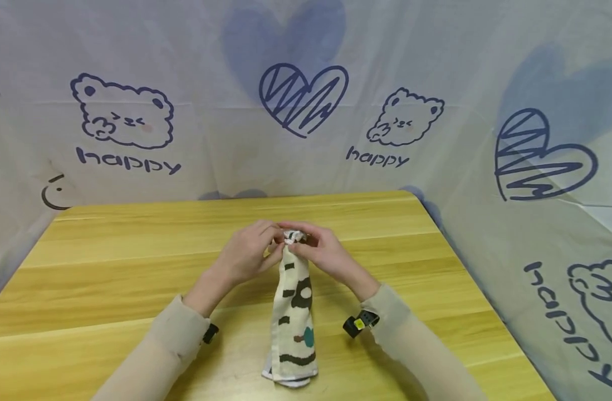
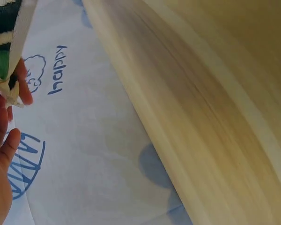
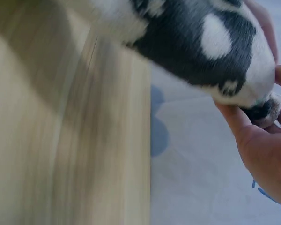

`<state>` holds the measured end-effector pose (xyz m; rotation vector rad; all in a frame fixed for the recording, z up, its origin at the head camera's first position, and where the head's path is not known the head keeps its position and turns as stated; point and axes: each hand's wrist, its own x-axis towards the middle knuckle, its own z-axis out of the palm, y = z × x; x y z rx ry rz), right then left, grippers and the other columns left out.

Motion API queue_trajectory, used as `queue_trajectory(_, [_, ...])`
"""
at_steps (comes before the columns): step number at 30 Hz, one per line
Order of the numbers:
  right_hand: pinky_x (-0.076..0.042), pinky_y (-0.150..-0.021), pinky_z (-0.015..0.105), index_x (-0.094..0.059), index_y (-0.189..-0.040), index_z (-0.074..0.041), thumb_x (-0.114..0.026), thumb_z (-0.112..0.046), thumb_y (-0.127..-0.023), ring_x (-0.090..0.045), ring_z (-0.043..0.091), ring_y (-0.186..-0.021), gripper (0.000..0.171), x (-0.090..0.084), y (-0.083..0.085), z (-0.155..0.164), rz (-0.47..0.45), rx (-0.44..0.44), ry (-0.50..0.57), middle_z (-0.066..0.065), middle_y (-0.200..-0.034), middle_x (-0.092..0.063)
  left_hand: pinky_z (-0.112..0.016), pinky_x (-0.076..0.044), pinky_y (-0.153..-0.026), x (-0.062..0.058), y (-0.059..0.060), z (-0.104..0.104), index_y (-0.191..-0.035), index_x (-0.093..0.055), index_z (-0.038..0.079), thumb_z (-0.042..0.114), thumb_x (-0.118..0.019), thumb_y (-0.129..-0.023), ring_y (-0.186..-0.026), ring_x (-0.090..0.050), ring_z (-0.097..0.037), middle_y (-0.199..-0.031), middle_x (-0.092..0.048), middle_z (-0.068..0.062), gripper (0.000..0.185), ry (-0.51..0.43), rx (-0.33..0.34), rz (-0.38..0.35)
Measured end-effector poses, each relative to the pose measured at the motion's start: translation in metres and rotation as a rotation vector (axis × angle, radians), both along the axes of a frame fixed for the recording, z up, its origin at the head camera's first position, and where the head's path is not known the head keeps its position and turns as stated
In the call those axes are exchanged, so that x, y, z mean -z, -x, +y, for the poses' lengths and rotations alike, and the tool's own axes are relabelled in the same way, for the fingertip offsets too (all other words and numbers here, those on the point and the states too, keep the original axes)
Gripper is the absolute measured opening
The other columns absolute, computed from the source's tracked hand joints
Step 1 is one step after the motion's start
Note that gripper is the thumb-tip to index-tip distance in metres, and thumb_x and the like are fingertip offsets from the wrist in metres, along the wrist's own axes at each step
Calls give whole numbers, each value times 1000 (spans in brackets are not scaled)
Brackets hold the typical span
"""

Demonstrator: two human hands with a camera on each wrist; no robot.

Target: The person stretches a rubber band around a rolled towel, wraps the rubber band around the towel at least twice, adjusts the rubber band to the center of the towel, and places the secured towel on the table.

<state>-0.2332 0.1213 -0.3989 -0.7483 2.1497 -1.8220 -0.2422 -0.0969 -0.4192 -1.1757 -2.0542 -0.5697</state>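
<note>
A cream towel (image 1: 292,312) with dark patches and a small teal figure hangs lengthwise in a narrow fold between the forearms. Its upper end is bunched up, and both hands meet there. With thumb and fingers, my left hand (image 1: 248,250) pinches the bunched end from the left. My right hand (image 1: 331,253) grips the same end from the right, its thumb on the near face. In the right wrist view the towel (image 3: 192,44) bulges round beside the right hand (image 3: 267,150). Only part of the left hand (image 2: 2,173) appears in the left wrist view.
Beneath the hands is a wood-grain table (image 1: 135,267). A white curtain (image 1: 210,128) printed with hearts, bears and the word "happy" stands behind it and along the sides. Dark straps with small devices (image 1: 360,323) sit on both wrists.
</note>
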Motion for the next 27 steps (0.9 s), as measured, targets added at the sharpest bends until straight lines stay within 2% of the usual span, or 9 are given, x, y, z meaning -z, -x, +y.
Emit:
queue_trajectory(4, [-58, -82, 29, -69, -134, -6, -63, -16, -105, -68, 21, -108, 31, -2, -1, 1, 100, 69, -64, 9, -135, -67, -29, -56, -62, -1, -1, 0, -96, -66, 2, 4, -71, -90, -79, -63, -20, -91, -67, -7, 8, -45, 24, -30])
queue_trajectory(7, [-58, -79, 27, -73, -122, -2, -65, -12, -104, -69, 21, -104, 23, -1, -2, -1, 149, 128, -43, 12, -130, -69, -29, -55, -63, -2, -3, 0, -97, -66, 4, 5, -70, -92, -80, -63, -19, -94, -67, -6, 6, -28, 26, -40])
queue_trajectory(11, [-56, -74, 24, -76, -114, -2, -67, -9, -101, -68, 19, -96, 17, 1, -3, -2, 178, 184, -11, 13, -125, -71, -29, -55, -64, -4, -5, 2, -99, -66, 4, 6, -70, -93, -81, -62, -19, -95, -66, -6, 6, -7, 35, -66])
queue_trajectory(17, [-56, -72, 24, -76, -113, -3, -67, -9, -102, -68, 16, -91, 15, 3, -4, -2, 168, 202, -2, 11, -121, -72, -28, -55, -65, -9, -7, -1, -100, -65, 7, 6, -70, -95, -81, -62, -18, -96, -66, -5, 7, 14, 74, -138])
queue_trajectory(22, [-55, -69, 23, -76, -114, -2, -66, -8, -103, -68, 12, -84, 17, 5, -2, 2, 179, 241, 19, 13, -119, -73, -30, -56, -71, -10, -9, -4, -100, -64, 7, 5, -70, -95, -89, -66, -21, -104, -68, -6, 8, 38, 101, -168])
queue_trajectory(24, [-55, -68, 23, -77, -114, -2, -66, -9, -103, -68, 12, -83, 17, 4, -2, 3, 180, 243, 33, 14, -119, -74, -31, -57, -72, -10, -9, -5, -102, -64, 7, 4, -70, -95, -89, -66, -20, -105, -69, -6, 10, 24, 98, -174])
queue_trajectory(27, [-56, -70, 24, -75, -118, -2, -66, -12, -103, -70, 15, -88, 20, 1, -3, 2, 170, 199, 45, 13, -121, -73, -31, -57, -70, -9, -9, -4, -104, -65, 6, 3, -72, -95, -84, -66, -18, -99, -70, -5, 12, -36, 81, -186])
